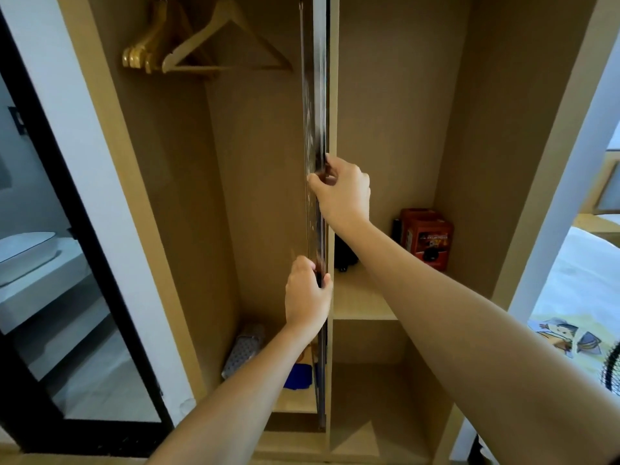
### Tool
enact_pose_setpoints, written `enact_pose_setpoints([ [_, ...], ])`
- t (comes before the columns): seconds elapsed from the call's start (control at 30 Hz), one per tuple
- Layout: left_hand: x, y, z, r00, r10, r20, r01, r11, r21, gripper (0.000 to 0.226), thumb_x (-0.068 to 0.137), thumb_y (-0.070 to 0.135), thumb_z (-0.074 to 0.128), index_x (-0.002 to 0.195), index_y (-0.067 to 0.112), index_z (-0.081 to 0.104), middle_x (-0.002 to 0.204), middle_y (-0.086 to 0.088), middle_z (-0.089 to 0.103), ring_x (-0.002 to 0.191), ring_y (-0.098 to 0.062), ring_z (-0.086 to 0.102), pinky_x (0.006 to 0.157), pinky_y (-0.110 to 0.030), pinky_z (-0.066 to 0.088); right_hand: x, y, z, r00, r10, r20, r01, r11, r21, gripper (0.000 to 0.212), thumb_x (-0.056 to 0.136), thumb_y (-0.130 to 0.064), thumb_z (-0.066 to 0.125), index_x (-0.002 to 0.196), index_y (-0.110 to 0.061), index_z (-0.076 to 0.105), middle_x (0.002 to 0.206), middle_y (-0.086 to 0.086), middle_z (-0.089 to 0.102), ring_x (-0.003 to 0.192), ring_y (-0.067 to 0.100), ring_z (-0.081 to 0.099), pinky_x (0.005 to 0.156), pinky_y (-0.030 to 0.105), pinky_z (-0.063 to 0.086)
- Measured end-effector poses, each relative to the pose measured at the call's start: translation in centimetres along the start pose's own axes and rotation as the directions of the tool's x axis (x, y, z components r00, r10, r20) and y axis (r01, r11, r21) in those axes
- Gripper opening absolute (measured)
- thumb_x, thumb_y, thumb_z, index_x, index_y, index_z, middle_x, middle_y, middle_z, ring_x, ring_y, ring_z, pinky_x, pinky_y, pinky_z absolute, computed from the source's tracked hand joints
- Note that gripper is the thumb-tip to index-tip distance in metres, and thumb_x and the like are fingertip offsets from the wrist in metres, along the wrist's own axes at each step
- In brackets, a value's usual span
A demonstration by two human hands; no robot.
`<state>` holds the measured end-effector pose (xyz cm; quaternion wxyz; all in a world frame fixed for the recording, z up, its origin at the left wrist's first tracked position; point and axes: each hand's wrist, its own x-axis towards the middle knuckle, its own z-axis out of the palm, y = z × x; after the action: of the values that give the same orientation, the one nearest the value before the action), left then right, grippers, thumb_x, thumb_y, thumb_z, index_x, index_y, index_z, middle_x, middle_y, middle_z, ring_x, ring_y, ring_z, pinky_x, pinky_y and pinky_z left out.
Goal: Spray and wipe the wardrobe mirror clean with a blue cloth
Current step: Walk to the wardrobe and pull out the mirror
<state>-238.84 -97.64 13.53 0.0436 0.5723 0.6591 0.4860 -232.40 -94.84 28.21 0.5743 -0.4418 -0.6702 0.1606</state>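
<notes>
Head view: both hands grip the edge-on wardrobe mirror (315, 129), right hand (342, 193) above left hand (307, 297), fingers curled round its edge, probably to swing it out for wiping; blue cloth (298, 375) lies on the wardrobe floor.

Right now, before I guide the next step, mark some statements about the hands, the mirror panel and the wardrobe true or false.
1. Both hands grip the mirror panel edge. True: left hand lower, right hand higher.
2. The right hand holds a blue cloth. False: the blue cloth lies low in the left compartment.
3. Wooden hangers hang at the upper left. True.
4. The red box sits on the wardrobe floor. False: it stands on a shelf in the right compartment.
</notes>
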Motion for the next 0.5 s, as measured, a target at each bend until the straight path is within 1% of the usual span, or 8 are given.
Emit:
enact_pose_setpoints([
  [0.03,-0.1,0.3,0.2,1.0,-0.002,0.001,0.002,1.0,-0.002,0.021,0.091,0.022,0.064,0.09,0.018,0.044,0.088,0.0,0.054,0.076,-0.012,0.057,0.062,-0.016,0.046,0.1,0.2,-0.2,1.0,0.002,0.003,-0.002,1.0,0.003,0.029,0.092,-0.023,0.062,0.119,-0.013,0.065,0.093,-0.004,0.072,0.084,0.01,0.068,0.082,0.035,0.059],
  [0.07,-0.2,0.7,0.4,1.0,-0.002,0.0,0.002,1.0,-0.007,0.021,0.091,0.021,0.064,0.089,0.018,0.044,0.088,0.0,0.055,0.076,-0.011,0.057,0.063,-0.016,0.046,0.2,0.4,-0.5,1.0,0.0,0.01,0.0,1.0,0.005,0.027,0.093,-0.022,0.061,0.117,-0.011,0.066,0.093,-0.002,0.072,0.084,0.011,0.068,0.082,0.036,0.059],
  [0.17,-0.5,1.7,1.4,1.0,0.005,0.003,-0.005,1.0,-0.026,0.021,0.09,0.02,0.065,0.088,0.019,0.044,0.088,0.0,0.055,0.076,-0.011,0.059,0.065,-0.02,0.052,0.5,1.1,-1.8,1.0,-0.019,0.024,0.019,1.0,-0.003,0.019,0.095,-0.018,0.06,0.112,-0.011,0.067,0.091,-0.003,0.07,0.078,0.01,0.066,0.077,0.026,0.059],
  [0.23,-0.7,2.4,2.1,1.0,0.007,0.011,-0.006,0.999,-0.045,0.021,0.09,0.018,0.065,0.089,0.019,0.044,0.089,0.0,0.056,0.077,-0.012,0.06,0.069,-0.023,0.055,0.7,1.6,-2.6,1.0,-0.014,0.024,0.014,1.0,0.005,0.022,0.096,-0.017,0.059,0.116,-0.013,0.065,0.096,-0.004,0.069,0.08,0.009,0.065,0.077,0.021,0.057],
  [0.27,-0.8,2.8,2.5,1.0,0.004,0.02,-0.003,0.999,-0.053,0.02,0.09,0.017,0.065,0.09,0.019,0.045,0.091,0.0,0.056,0.079,-0.012,0.061,0.07,-0.022,0.055,0.9,1.9,-3.0,1.0,-0.008,0.018,0.008,1.0,0.013,0.024,0.096,-0.017,0.059,0.119,-0.014,0.065,0.099,-0.004,0.068,0.083,0.009,0.066,0.079,0.02,0.056],
  [0.37,-0.8,4.0,3.7,0.998,0.022,0.061,-0.018,0.998,-0.056,0.017,0.091,0.017,0.063,0.099,0.014,0.049,0.1,-0.002,0.056,0.088,-0.014,0.061,0.074,-0.019,0.053,1.5,3.2,-4.1,1.0,-0.001,-0.008,0.001,0.999,0.033,0.024,0.096,-0.016,0.06,0.119,-0.013,0.065,0.101,-0.002,0.07,0.09,0.01,0.066,0.084,0.023,0.056],
  [0.43,-0.7,4.9,4.5,0.994,0.047,0.098,-0.042,0.998,-0.053,0.019,0.092,0.018,0.063,0.105,0.011,0.051,0.104,-0.003,0.054,0.093,-0.016,0.06,0.077,-0.021,0.054,2.1,4.1,-4.9,0.999,0.012,-0.036,-0.011,1.0,0.022,0.022,0.095,-0.016,0.061,0.116,-0.011,0.066,0.099,-0.001,0.071,0.089,0.01,0.067,0.085,0.026,0.057],
  [0.5,-0.5,5.7,5.5,0.989,0.061,0.137,-0.054,0.997,-0.057,0.023,0.093,0.019,0.062,0.11,0.01,0.05,0.106,-0.001,0.05,0.097,-0.016,0.058,0.082,-0.022,0.052,2.8,5.0,-5.7,0.998,0.019,-0.057,-0.018,1.0,0.01,0.018,0.094,-0.015,0.061,0.11,-0.012,0.068,0.094,-0.002,0.071,0.085,0.011,0.067,0.083,0.027,0.057],
])
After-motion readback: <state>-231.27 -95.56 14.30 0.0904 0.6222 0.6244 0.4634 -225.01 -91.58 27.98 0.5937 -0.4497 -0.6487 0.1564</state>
